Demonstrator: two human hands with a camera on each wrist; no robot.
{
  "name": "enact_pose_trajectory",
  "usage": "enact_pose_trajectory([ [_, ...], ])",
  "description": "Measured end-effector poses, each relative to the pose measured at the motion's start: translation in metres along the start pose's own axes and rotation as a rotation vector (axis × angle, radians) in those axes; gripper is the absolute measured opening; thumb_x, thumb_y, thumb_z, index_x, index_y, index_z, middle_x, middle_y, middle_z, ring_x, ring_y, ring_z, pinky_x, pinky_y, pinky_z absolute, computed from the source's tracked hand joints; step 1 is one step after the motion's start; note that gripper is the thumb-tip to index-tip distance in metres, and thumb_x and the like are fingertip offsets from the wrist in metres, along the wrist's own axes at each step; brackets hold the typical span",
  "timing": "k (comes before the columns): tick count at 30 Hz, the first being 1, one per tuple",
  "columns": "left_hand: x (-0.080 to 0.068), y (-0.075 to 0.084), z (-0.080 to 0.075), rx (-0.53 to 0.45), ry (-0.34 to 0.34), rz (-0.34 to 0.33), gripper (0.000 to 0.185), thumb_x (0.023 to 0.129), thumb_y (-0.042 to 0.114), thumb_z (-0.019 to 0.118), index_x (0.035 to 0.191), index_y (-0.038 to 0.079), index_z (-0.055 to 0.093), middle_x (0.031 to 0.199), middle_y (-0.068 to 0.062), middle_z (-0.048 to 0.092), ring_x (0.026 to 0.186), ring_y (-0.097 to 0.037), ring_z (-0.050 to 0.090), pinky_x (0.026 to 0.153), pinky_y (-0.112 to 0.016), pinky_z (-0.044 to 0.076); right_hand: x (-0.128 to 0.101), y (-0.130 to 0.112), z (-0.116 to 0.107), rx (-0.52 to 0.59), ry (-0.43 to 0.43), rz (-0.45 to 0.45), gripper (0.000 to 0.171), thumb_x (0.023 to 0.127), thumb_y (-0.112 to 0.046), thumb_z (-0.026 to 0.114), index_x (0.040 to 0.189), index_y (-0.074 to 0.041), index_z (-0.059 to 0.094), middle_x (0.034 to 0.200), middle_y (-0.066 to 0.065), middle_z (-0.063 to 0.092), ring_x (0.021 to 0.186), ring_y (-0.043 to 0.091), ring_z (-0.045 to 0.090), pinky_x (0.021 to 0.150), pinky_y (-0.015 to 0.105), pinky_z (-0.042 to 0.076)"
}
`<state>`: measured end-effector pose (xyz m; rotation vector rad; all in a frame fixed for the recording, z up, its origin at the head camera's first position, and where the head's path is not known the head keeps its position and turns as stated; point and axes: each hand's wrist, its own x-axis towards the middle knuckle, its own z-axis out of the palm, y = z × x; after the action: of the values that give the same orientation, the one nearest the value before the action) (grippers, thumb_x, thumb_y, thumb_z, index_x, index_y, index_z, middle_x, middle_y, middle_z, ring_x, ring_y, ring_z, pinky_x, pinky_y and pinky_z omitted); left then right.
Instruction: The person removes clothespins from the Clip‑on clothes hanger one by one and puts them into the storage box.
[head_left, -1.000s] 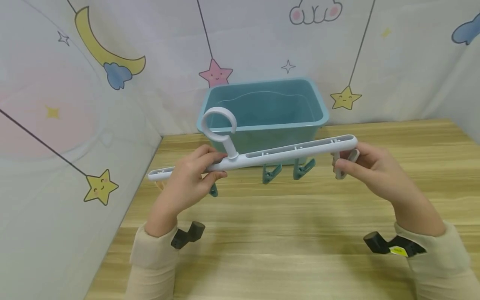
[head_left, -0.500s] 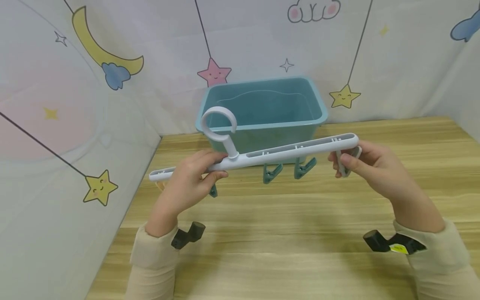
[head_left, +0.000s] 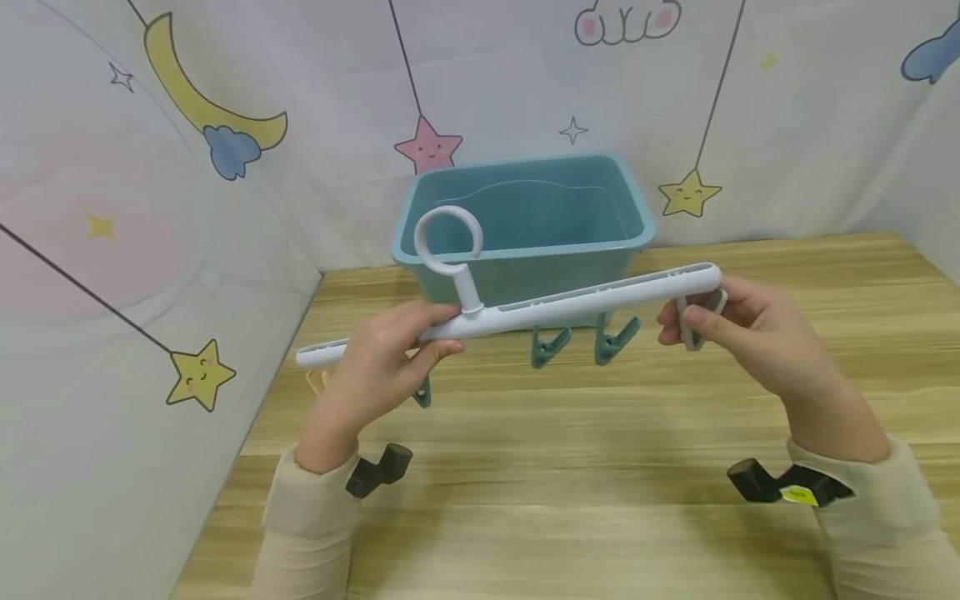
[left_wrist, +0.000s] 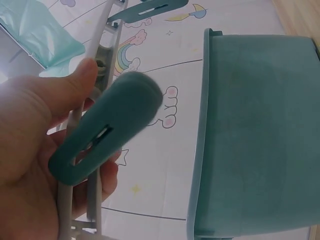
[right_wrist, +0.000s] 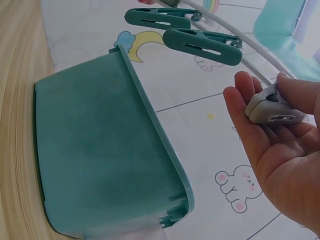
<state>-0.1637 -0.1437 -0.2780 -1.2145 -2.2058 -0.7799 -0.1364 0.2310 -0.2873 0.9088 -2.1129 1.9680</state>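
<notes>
My left hand (head_left: 378, 358) grips a white clip hanger (head_left: 570, 310) just left of its hook (head_left: 468, 290), thumb in front, and holds it above the table. My right hand (head_left: 765, 337) pinches a grey clothespin (right_wrist: 275, 111) at the hanger's right end, between thumb and fingers. Two dark green clothespins (head_left: 549, 347) hang under the bar's middle. Another green clothespin (left_wrist: 107, 127) hangs beside my left hand, partly hidden by it in the head view. A yellowish clothespin (head_left: 318, 381) shows behind the left wrist, mostly hidden.
A teal plastic bin (head_left: 525, 287) stands behind the hanger, against a white printed curtain (head_left: 510, 83). Beneath everything lies a wood-grain table (head_left: 555, 467). Another curtain side (head_left: 247, 250) borders the left edge.
The hanger has rolled slightly, and its hook has shifted a little right and up. My right hand has changed its hold on the grey clothespin, which stands at a different angle.
</notes>
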Motion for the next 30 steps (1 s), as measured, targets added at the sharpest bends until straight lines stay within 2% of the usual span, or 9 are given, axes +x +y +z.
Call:
enact_pose_trajectory([
  [3,0.000,0.000,0.000,0.024,0.022,0.026,0.033,0.077,0.006,0.079,0.104,-0.003,0.065,0.086,-0.007,0.066,0.068,-0.011,0.058,0.058,-0.026,0.049,0.000,-0.001,0.000,-0.001,0.007,0.003,0.019,0.094,0.012,0.049,0.109,0.008,0.061,0.093,0.008,0.068,0.084,0.016,0.068,0.078,0.021,0.052],
  [5,0.000,-0.001,0.000,0.045,0.038,0.042,0.030,0.080,0.011,0.078,0.103,-0.003,0.065,0.085,-0.007,0.066,0.065,-0.010,0.055,0.055,-0.025,0.047,0.000,-0.001,0.001,0.002,0.002,0.001,0.019,0.094,0.012,0.050,0.108,0.008,0.062,0.093,0.008,0.068,0.084,0.016,0.069,0.078,0.022,0.052],
  [8,-0.001,-0.001,0.001,0.071,0.060,0.060,0.030,0.089,0.026,0.068,0.101,-0.002,0.065,0.081,-0.005,0.065,0.061,-0.009,0.050,0.051,-0.023,0.040,0.001,-0.001,0.000,0.021,-0.034,-0.010,0.019,0.094,0.013,0.049,0.107,0.007,0.062,0.094,0.007,0.068,0.085,0.015,0.069,0.079,0.022,0.053],
  [11,-0.001,-0.001,0.001,0.086,0.079,0.073,0.040,0.095,0.038,0.055,0.100,-0.001,0.065,0.079,-0.004,0.064,0.059,-0.008,0.047,0.050,-0.021,0.036,0.001,0.000,-0.001,0.021,-0.067,-0.021,0.021,0.095,0.013,0.048,0.108,0.005,0.062,0.095,0.005,0.068,0.087,0.014,0.069,0.079,0.021,0.053],
  [17,0.000,-0.001,0.002,0.103,0.121,0.102,0.042,0.097,0.038,0.053,0.098,-0.001,0.066,0.076,-0.004,0.064,0.056,-0.010,0.047,0.048,-0.020,0.034,0.002,0.001,-0.002,0.037,-0.115,-0.038,0.026,0.095,0.013,0.045,0.114,0.006,0.061,0.102,0.006,0.070,0.091,0.014,0.068,0.080,0.021,0.052],
  [21,0.001,-0.001,0.003,0.111,0.159,0.124,0.040,0.097,0.037,0.054,0.097,-0.001,0.068,0.076,-0.005,0.066,0.054,-0.010,0.047,0.046,-0.020,0.034,0.003,0.001,-0.002,0.034,-0.127,-0.034,0.025,0.095,0.014,0.044,0.112,0.006,0.061,0.100,0.006,0.069,0.090,0.014,0.067,0.079,0.021,0.051],
  [24,0.001,-0.001,0.004,0.115,0.175,0.134,0.039,0.097,0.037,0.055,0.096,0.000,0.068,0.075,-0.005,0.066,0.053,-0.009,0.046,0.045,-0.020,0.033,0.002,-0.001,0.000,0.022,-0.094,-0.007,0.023,0.095,0.013,0.045,0.109,0.006,0.061,0.096,0.006,0.068,0.088,0.015,0.067,0.078,0.021,0.050],
  [30,0.003,-0.001,0.005,0.111,0.192,0.135,0.039,0.097,0.037,0.056,0.095,0.000,0.069,0.075,-0.006,0.069,0.052,-0.009,0.047,0.044,-0.020,0.032,0.000,-0.006,0.008,-0.044,0.059,0.067,0.016,0.095,0.009,0.051,0.104,0.008,0.063,0.091,0.007,0.069,0.085,0.015,0.069,0.075,0.021,0.050],
])
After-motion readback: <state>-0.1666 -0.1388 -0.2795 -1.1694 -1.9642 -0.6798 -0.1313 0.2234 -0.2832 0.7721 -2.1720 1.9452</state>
